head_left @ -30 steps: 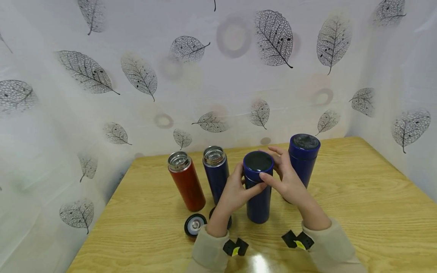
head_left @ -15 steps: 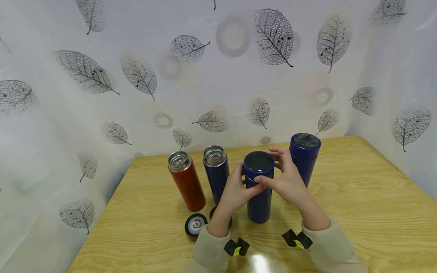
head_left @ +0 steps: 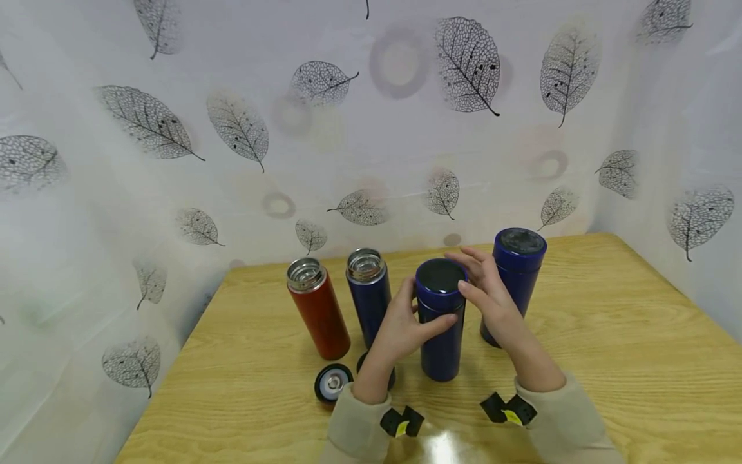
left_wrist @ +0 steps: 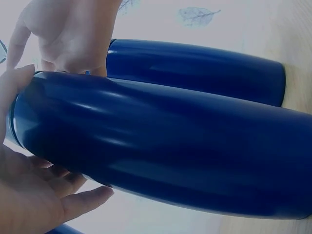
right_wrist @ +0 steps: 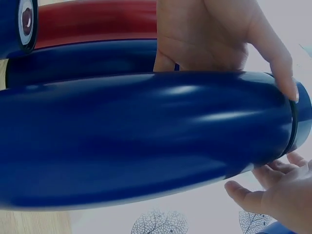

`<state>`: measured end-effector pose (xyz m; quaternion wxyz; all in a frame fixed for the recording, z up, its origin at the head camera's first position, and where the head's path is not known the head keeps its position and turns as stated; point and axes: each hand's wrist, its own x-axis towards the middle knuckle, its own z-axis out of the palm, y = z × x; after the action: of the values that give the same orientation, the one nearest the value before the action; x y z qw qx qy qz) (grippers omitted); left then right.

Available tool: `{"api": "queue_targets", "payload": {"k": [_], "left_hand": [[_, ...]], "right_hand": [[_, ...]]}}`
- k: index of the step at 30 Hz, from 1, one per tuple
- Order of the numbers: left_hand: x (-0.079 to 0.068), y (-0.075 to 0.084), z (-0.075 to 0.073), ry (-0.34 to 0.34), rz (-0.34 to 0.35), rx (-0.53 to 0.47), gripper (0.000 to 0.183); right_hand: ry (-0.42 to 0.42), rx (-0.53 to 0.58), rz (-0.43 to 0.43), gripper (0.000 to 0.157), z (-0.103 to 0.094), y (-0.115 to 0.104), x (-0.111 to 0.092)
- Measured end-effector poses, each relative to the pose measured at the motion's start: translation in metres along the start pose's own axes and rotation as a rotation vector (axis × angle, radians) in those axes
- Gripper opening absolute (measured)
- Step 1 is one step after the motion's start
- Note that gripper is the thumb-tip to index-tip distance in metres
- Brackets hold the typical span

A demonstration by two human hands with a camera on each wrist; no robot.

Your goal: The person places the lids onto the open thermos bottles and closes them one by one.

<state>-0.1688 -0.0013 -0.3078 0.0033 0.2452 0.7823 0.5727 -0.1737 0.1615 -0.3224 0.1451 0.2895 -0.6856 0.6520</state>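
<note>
Wooden worktop (head_left: 608, 335): your left hand (head_left: 400, 325) grips the upright dark-blue metal flask (head_left: 439, 335); your right hand (head_left: 493, 303), fingers relaxed, rests at its lid (head_left: 439, 280).

blue flask (head_left: 439, 322): tall cylinder, glossy deep-blue body, matching blue cap (head_left: 440, 281) seated on top, cap face dark and slightly recessed. stands upright on the wooden desk (head_left: 608, 361), near the front edge, centre of the row. a thin seam ring separates cap from body. left hand (head_left: 400, 328) grips the upper body just below the seam, thumb across the front; right hand (head_left: 493, 299) touches the cap's right side with relaxed fingers.
</note>
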Motion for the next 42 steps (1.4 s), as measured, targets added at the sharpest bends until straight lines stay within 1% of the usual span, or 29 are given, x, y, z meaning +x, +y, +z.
{"api": "queue_targets", "payload": {"k": [3,5,7,10,13,15,20,22,24,27,30,34,39,41,42], "left_hand": [[0.000,0.000,-0.001,-0.008,0.017,0.001,0.062],[0.000,0.001,-0.002,-0.009,0.022,0.002,0.063],[0.000,0.001,-0.002,-0.009,0.024,0.002,0.062],[0.000,0.001,-0.002,-0.007,0.025,0.001,0.061],[0.000,-0.002,-0.001,0.003,0.030,0.010,0.060],[0.001,-0.011,0.000,0.012,0.031,0.017,0.061],[0.007,-0.036,0.005,0.034,0.057,0.026,0.062],[0.008,-0.039,0.006,0.038,0.070,0.025,0.063],[0.008,-0.038,0.006,0.034,0.069,0.023,0.063],[0.007,-0.037,0.006,0.026,0.060,0.023,0.064],[0.008,-0.037,0.005,0.020,0.042,0.025,0.064],[0.009,-0.033,0.005,0.015,0.036,0.008,0.063],[0.001,-0.010,0.001,0.011,0.052,-0.011,0.058],[-0.002,-0.001,0.000,0.017,0.051,-0.011,0.056],[-0.003,0.000,0.000,0.020,0.047,-0.010,0.055]], "right_hand": [[-0.046,0.076,-0.041,0.045,0.000,0.000,0.002],[-0.061,0.104,-0.056,0.047,0.000,-0.001,0.002],[-0.070,0.125,-0.066,0.048,0.000,-0.001,0.002],[-0.061,0.121,-0.067,0.050,0.000,-0.003,0.001],[-0.026,0.070,-0.041,0.052,0.002,-0.003,0.000],[0.003,0.015,-0.014,0.055,0.003,-0.004,-0.001],[0.069,-0.109,0.045,0.061,0.005,-0.004,0.000],[0.086,-0.151,0.062,0.063,0.005,-0.005,0.000],[0.091,-0.187,0.066,0.064,0.005,-0.005,0.000],[0.076,-0.191,0.037,0.060,0.005,-0.005,0.000],[0.045,-0.142,-0.010,0.054,0.004,-0.004,-0.001],[-0.004,-0.064,-0.052,0.050,0.002,-0.005,-0.001],[-0.053,0.017,-0.098,0.050,0.001,-0.004,-0.001],[-0.056,0.019,-0.105,0.050,0.001,-0.003,-0.001],[-0.052,0.012,-0.104,0.051,0.001,-0.003,-0.001]]}}
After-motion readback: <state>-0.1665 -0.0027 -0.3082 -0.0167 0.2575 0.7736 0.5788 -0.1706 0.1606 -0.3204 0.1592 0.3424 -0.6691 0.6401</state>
